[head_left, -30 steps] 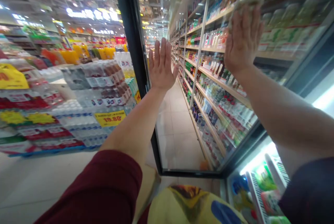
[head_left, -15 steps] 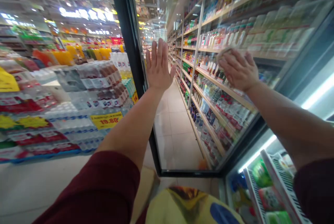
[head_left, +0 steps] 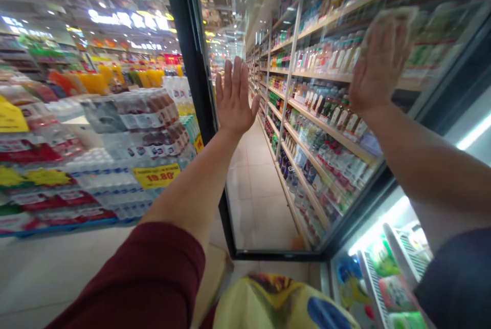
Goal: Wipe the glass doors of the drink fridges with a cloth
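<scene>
A glass door (head_left: 264,221) with a dark frame stands open in front of me. My left hand (head_left: 237,101) lies flat against its pane near the frame's left upright, fingers stretched out and holding nothing. Higher on the right side of the pane, my right hand (head_left: 378,70) is blurred by motion. Under its extended fingers it holds a pale cloth (head_left: 411,16) pressed to the glass, the edge showing past the fingertips. Much of the cloth is hidden by the hand.
Bottle shelves (head_left: 322,119) show in the glass along a tiled aisle. At lower right is the lit cooler interior with a white wire rack (head_left: 374,288) of packaged goods. Stacked drink packs (head_left: 146,119) with a yellow price sign (head_left: 156,176) stand on the left.
My right hand has swept up and to the right across the glass with the cloth, its fingers now pointing upward. My left hand has stayed in place.
</scene>
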The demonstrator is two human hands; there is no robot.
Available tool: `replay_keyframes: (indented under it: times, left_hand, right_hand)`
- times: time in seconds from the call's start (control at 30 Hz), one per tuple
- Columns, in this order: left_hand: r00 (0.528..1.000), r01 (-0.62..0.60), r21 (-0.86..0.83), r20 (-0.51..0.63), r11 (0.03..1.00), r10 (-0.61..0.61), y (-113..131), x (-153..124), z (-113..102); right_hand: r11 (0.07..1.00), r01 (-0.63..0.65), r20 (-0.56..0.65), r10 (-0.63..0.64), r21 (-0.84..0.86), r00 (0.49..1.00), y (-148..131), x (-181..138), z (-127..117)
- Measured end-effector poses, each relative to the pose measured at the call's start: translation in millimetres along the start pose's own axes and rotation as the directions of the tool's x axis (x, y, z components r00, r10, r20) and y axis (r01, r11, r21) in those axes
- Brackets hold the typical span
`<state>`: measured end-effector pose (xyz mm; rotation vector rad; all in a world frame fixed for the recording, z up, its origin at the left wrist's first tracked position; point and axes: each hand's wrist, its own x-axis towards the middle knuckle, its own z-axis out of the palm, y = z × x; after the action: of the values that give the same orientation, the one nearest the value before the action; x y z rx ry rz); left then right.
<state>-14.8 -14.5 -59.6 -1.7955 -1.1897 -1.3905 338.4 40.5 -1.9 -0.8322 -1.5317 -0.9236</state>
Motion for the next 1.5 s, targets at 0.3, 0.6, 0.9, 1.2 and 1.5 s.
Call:
replay_keyframes:
  times: [0.3, 0.6, 0.9, 1.2, 1.5]
  left_hand:
    - [0.999, 0.028, -0.044, 0.031, 0.999, -0.026, 3.6, 1.6, -3.3]
    - [0.999, 0.024, -0.019, 0.036, 1.000, -0.023, 1.4, 1.3, -2.1]
    - [1.000, 0.002, 0.004, -0.005, 1.000, -0.002, -3.1, 0.4, 1.2]
    - [0.999, 0.033, -0.045, 0.042, 0.998, -0.031, 2.1, 0.9, -2.6]
    - [1.000, 0.000, -0.003, -0.005, 1.000, 0.000, -1.7, -0.2, 0.4]
  right_hand:
    - [0.992, 0.010, 0.118, 0.005, -0.125, 0.993, -95.3, 54.9, 11.3]
    - [0.973, 0.205, 0.277, -0.168, -0.110, 0.946, -141.9, 77.4, 23.4]
    - [0.984, 0.180, 0.249, -0.176, 0.006, 0.952, -147.5, 78.6, 25.2]
    - [0.985, 0.171, 0.328, -0.172, 0.032, 0.929, -111.3, 52.9, 25.3]
    - [0.899, 0.389, 0.457, -0.436, 0.199, 0.775, -77.0, 0.4, 12.4]
